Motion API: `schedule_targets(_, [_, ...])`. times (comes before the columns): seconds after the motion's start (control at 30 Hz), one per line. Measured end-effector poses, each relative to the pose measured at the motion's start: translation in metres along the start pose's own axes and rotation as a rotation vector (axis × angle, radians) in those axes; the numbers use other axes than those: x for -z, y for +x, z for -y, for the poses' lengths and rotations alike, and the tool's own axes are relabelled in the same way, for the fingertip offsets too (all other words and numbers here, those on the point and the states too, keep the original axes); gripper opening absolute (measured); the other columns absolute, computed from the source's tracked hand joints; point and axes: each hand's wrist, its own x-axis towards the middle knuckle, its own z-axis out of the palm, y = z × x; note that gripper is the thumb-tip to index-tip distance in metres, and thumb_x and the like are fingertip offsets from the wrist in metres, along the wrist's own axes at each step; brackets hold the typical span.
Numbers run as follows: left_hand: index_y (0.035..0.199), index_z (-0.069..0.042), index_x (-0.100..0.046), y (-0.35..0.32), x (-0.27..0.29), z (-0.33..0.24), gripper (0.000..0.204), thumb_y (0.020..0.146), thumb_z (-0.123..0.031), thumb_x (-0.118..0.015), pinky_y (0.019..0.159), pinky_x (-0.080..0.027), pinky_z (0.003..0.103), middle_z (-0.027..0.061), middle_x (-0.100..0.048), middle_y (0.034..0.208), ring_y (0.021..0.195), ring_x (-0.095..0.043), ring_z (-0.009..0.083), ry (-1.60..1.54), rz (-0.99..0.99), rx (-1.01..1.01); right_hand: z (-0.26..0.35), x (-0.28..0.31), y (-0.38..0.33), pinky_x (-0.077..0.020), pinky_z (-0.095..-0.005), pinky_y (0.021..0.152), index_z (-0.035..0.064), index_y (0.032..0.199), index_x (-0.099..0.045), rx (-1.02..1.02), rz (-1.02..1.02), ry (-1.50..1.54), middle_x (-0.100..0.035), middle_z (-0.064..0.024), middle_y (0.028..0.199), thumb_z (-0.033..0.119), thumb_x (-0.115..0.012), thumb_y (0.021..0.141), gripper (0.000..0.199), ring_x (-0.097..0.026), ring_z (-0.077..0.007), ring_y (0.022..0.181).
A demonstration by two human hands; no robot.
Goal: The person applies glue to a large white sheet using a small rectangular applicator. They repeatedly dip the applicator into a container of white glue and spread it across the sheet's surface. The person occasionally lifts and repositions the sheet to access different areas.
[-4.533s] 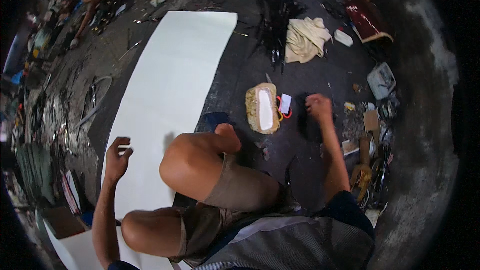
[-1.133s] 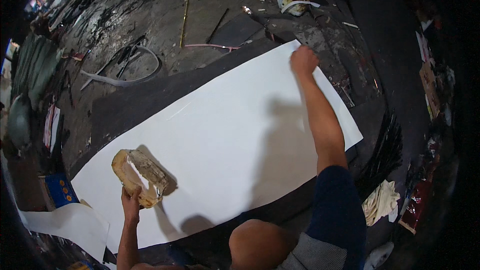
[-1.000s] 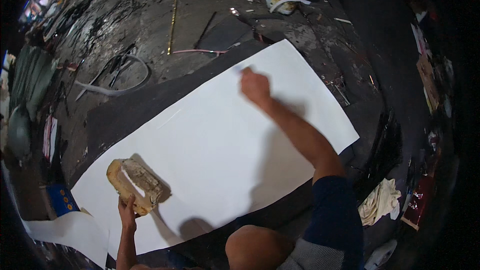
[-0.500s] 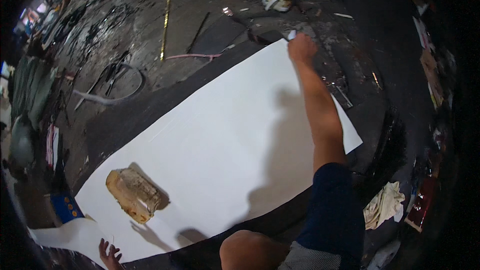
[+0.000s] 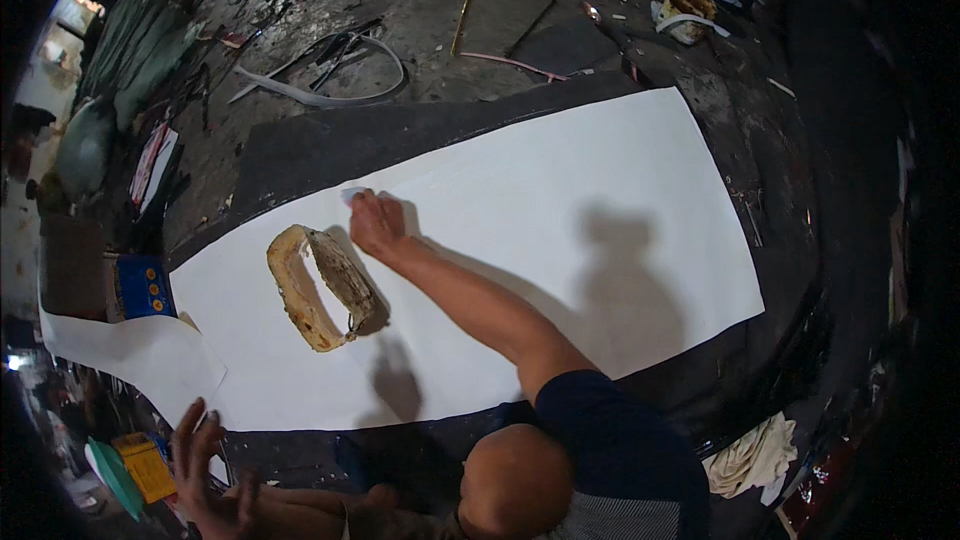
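A large white sheet lies spread over a dark mat. On its left part sits a hollow oblong block, tan and crusted, with a slot through its middle. My right hand is closed on a small pale flat piece, pressed to the sheet near its far edge, just beyond and right of the block. What kind of piece it is, I cannot make out. My left hand is held at the lower left, by the sheet's near corner, fingers apart and holding nothing.
A second white sheet curls off at the left, beside a blue box. Grey strips and a crusted container lie on the far floor. A crumpled cream cloth is at the near right.
My right hand has swept from the sheet's far right corner leftward to beside the block, keeping the pale piece. My left hand shows more at the lower left. The view has turned left.
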Motion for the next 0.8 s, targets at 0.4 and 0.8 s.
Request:
schedule_targets(0.4, [0.131, -0.001, -0.054, -0.079, 0.007, 0.021, 0.048, 0.086, -0.004, -0.068, 0.097, -0.049, 0.039, 0.0180, -0.048, 0.137, 0.119, -0.055, 0.0306, -0.108, 0.069, 0.221, -0.283, 0.353, -0.048, -0.0546, -0.0472, 0.061, 0.0062, 0.092, -0.065, -0.710, -0.587, -0.803, -0.070, -0.0160, 0.080, 0.022, -0.055, 0.087, 0.019, -0.070, -0.0322, 0.070])
schedule_targets(0.8, [0.128, -0.005, -0.058, -0.039, -0.006, -0.020, 0.046, 0.083, -0.009, -0.068, 0.098, -0.045, 0.042, 0.0177, -0.060, 0.126, 0.116, -0.056, 0.0348, -0.064, 0.168, 0.047, -0.094, 0.078, -0.066, -0.0540, -0.0467, 0.058, 0.0070, 0.097, -0.061, -0.179, -0.039, -0.398, -0.068, -0.0128, 0.078, 0.017, -0.050, 0.088, 0.017, -0.068, -0.0284, 0.072])
